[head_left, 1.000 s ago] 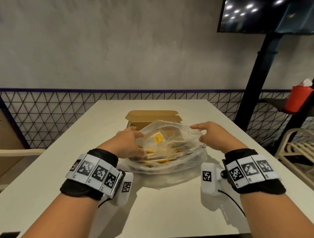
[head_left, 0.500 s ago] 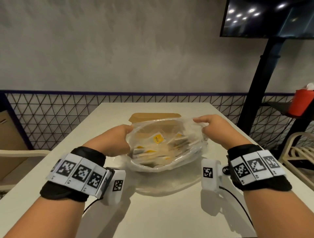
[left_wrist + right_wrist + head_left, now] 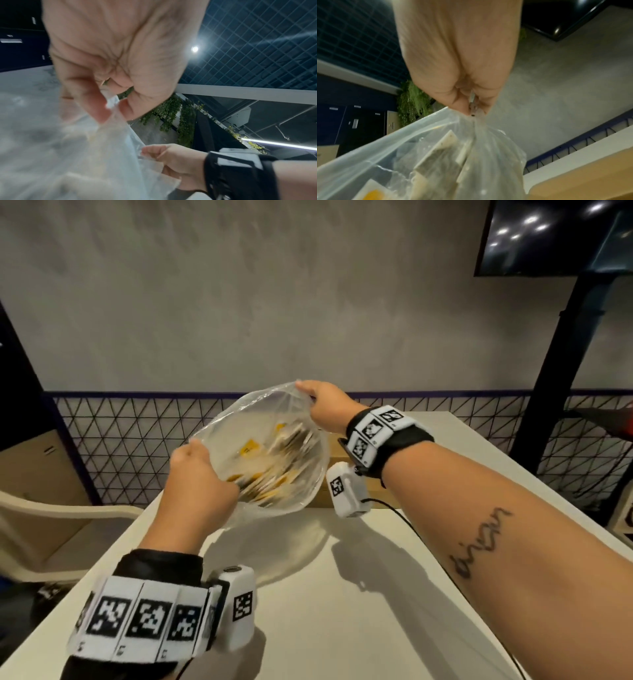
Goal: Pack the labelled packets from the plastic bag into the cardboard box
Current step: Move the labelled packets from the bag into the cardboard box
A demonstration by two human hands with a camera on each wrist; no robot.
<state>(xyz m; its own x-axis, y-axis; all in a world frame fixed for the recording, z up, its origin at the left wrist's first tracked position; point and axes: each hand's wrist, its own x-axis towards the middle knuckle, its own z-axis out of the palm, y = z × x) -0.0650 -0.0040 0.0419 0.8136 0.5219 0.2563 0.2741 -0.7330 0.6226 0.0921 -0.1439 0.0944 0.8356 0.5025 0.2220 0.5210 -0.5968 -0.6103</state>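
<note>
A clear plastic bag [image 3: 301,474] hangs in the air above the white table [image 3: 342,611], tilted, with several yellow-labelled packets [image 3: 270,463] heaped inside. My left hand [image 3: 198,474] grips the bag's near-left rim; the left wrist view shows its fingers [image 3: 102,108] pinching the film [image 3: 102,155]. My right hand [image 3: 322,402] pinches the far top edge of the bag, and in the right wrist view the gathered plastic [image 3: 476,135] is held by the fingertips [image 3: 464,106], with packets [image 3: 436,151] below. The cardboard box [image 3: 363,491] lies behind the bag, mostly hidden.
A beige plastic chair [image 3: 68,515] stands at the table's left side. A black stand [image 3: 561,364] carrying a screen [image 3: 555,234] rises at the right. A mesh railing [image 3: 137,446] runs behind the table's far edge.
Both hands have lifted the bag off the table and tilted it, the right hand rising higher than the left. The packets have slid together inside the bag.
</note>
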